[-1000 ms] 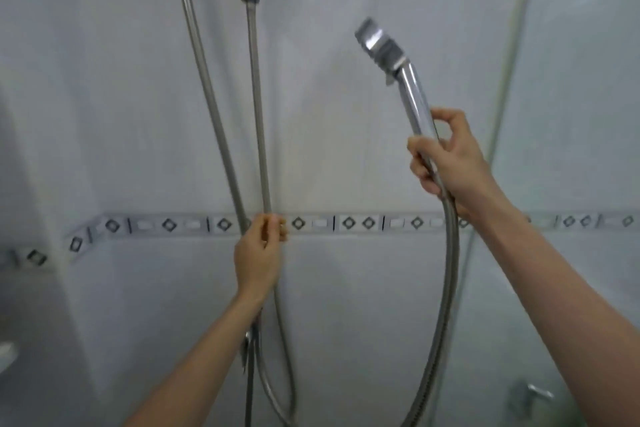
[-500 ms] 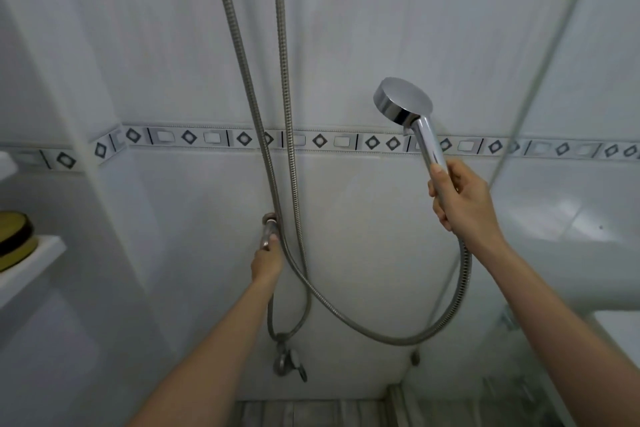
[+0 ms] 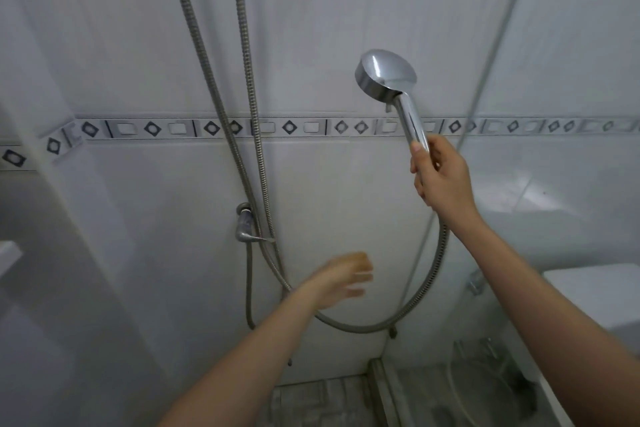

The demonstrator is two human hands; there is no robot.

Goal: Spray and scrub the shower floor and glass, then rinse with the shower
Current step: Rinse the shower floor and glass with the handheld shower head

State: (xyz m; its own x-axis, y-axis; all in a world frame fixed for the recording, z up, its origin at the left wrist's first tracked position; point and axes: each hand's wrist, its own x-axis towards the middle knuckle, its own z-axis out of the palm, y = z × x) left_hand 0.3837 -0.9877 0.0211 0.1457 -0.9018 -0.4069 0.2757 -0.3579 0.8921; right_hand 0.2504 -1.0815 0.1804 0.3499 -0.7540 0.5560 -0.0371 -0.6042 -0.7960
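Observation:
My right hand (image 3: 441,175) grips the chrome handle of the shower head (image 3: 386,78), held up with its round head tilted left and facing away. Its metal hose (image 3: 415,298) loops down below my wrist and back up the wall. My left hand (image 3: 341,279) is blurred, fingers spread and empty, hovering right of and below the chrome wall tap (image 3: 246,227). The grey tiled shower floor (image 3: 322,402) shows at the bottom. The glass panel (image 3: 554,114) stands on the right.
Two more metal hoses (image 3: 247,80) hang down the white tiled wall. A patterned tile border (image 3: 287,127) runs across it. A white toilet tank (image 3: 595,295) shows through the glass at right. A white shelf edge (image 3: 8,255) juts in at left.
My left hand has left the wall tap and swung right and down, empty. The shower head has stayed raised in my right hand. The view has tilted downward.

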